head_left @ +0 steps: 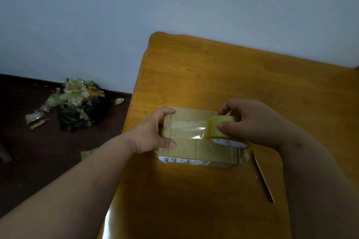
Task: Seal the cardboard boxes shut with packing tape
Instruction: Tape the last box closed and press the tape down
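A flat brown cardboard box point(191, 150) lies near the left edge of the wooden table point(213, 75), with a white label on its near side. My left hand point(153, 132) grips the box's left end, thumb on the near side and fingers curled over the far edge. My right hand point(250, 122) holds a yellowish roll of packing tape point(223, 132) over the right end of the box. A clear strip of tape point(186, 129) stretches from the roll leftward across the box top to my left hand.
A thin brown knife-like tool point(262, 176) lies on the table to the right of the box. On the dark floor to the left sits a pile of used tape scraps and a black bag point(77, 106) against the wall.
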Demonstrator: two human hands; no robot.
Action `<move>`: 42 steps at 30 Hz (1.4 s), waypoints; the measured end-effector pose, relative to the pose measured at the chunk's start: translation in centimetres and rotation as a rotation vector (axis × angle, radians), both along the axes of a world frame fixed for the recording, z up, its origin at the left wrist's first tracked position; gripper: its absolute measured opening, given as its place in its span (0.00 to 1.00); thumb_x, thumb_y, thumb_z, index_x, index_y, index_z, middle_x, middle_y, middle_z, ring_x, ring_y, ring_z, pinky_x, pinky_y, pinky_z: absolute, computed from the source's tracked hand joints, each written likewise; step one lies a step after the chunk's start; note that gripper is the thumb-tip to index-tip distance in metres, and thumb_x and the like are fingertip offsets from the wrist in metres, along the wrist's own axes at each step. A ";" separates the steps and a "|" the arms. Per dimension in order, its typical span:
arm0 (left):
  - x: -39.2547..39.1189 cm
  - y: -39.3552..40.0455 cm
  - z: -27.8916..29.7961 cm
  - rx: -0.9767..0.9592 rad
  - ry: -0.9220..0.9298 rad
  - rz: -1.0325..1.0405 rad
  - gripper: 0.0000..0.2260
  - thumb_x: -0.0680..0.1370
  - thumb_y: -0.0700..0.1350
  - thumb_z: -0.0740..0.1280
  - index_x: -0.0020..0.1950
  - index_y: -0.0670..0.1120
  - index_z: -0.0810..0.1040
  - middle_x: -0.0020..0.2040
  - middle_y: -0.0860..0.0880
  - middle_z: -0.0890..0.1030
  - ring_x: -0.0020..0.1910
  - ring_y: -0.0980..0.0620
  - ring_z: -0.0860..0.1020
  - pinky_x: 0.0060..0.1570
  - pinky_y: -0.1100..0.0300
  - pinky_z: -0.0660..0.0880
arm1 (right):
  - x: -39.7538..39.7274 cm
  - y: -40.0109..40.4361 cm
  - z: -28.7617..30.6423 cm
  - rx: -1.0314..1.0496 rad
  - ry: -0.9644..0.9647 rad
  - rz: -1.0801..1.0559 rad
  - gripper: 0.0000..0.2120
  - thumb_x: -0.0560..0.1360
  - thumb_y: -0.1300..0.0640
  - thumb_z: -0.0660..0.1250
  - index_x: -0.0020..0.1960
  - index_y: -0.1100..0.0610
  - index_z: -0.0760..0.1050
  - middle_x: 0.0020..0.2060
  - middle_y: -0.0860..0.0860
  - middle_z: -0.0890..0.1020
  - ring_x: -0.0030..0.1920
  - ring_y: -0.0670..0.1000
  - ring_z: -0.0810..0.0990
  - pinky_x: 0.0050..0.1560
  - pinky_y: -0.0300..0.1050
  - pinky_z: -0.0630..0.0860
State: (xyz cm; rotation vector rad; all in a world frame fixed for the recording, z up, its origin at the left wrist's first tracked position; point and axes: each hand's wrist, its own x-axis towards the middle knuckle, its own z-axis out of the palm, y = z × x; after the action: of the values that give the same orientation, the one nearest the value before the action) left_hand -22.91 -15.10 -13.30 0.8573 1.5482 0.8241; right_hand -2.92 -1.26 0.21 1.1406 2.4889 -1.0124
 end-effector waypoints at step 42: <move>5.0 1.3 0.8 -0.010 0.959 0.126 0.24 0.80 0.42 0.59 0.76 0.54 0.63 0.79 0.49 0.58 0.76 0.44 0.57 0.75 0.49 0.58 | 5.3 1.6 -7.3 -0.637 0.617 -0.571 0.37 0.55 0.35 0.79 0.48 0.64 0.77 0.37 0.56 0.75 0.42 0.53 0.73 0.47 0.51 0.67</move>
State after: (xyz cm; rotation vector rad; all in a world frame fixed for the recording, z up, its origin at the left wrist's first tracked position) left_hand -17.86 -13.84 -12.49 1.2492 2.4486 0.4898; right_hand 2.39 0.33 -7.04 1.4786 1.9011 -2.4008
